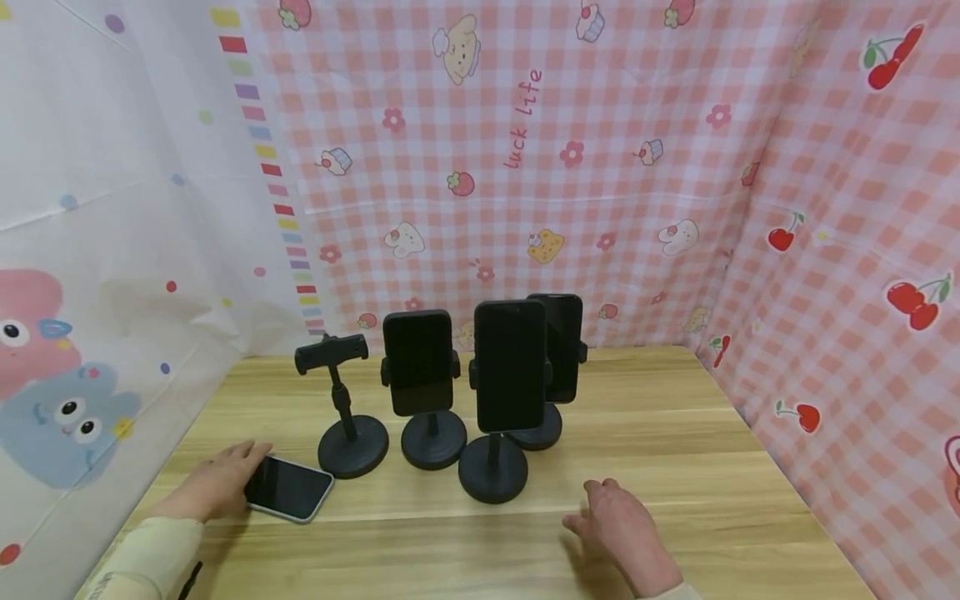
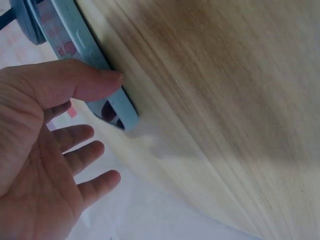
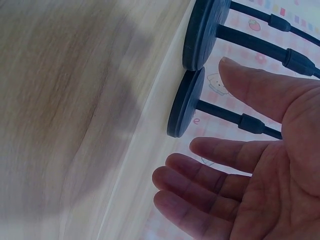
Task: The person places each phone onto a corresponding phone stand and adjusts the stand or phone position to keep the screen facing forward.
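Observation:
A phone with a pale rim lies screen up on the wooden table at the left. My left hand holds its left end; in the left wrist view the thumb presses the phone's long side edge, and the index fingertip is partly hidden. Just beyond the phone stands a black phone stand whose clamp holds nothing. My right hand hovers over the table at the right, fingers loosely spread and touching nothing; stand bases show beyond it in the right wrist view.
Three more black stands hold upright dark phones: one left of centre, a front one, and one behind it, partly hidden. A pink checked curtain hangs behind the table, with curtains on both sides.

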`<action>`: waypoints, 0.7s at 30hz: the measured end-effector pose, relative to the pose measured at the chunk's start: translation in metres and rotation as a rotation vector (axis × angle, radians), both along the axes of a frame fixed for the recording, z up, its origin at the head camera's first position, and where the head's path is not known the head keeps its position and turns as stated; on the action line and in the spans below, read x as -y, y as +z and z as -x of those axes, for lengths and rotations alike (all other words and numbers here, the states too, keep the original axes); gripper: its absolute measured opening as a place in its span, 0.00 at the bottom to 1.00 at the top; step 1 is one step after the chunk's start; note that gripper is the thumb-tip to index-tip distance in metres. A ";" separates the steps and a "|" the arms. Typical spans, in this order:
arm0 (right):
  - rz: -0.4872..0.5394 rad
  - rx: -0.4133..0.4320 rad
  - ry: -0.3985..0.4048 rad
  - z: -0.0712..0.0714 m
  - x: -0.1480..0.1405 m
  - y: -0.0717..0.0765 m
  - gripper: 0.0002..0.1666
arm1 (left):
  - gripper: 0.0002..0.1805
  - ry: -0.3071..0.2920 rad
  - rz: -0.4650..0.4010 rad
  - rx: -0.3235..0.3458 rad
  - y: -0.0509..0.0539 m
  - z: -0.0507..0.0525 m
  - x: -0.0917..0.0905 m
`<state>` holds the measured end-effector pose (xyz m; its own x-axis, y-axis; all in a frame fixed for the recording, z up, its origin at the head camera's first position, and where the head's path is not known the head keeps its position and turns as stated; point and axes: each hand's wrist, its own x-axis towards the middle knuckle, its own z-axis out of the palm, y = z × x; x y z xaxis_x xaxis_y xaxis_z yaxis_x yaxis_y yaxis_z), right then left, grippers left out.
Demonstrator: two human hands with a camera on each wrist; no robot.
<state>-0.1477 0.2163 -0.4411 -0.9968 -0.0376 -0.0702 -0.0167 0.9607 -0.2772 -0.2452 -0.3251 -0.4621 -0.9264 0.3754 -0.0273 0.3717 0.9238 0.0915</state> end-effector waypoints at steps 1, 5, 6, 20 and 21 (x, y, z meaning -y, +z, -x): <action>0.000 0.001 0.002 0.000 0.000 0.000 0.35 | 0.41 -0.001 0.008 0.004 0.000 0.000 -0.001; -0.001 -0.001 0.008 0.000 0.000 0.000 0.35 | 0.40 -0.010 0.031 0.024 0.000 0.000 -0.002; 0.000 0.000 0.008 0.000 0.000 0.000 0.35 | 0.39 -0.010 0.034 0.033 0.000 0.000 -0.003; -0.004 0.013 0.003 -0.001 0.000 0.000 0.35 | 0.36 -0.007 0.049 0.056 0.000 0.001 -0.006; -0.004 0.010 0.004 -0.001 0.000 0.000 0.35 | 0.36 0.004 0.044 0.057 0.000 0.001 -0.006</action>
<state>-0.1465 0.2162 -0.4411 -0.9959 -0.0414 -0.0807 -0.0178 0.9617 -0.2736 -0.2466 -0.3191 -0.4624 -0.9243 0.3693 -0.0965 0.3636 0.9288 0.0720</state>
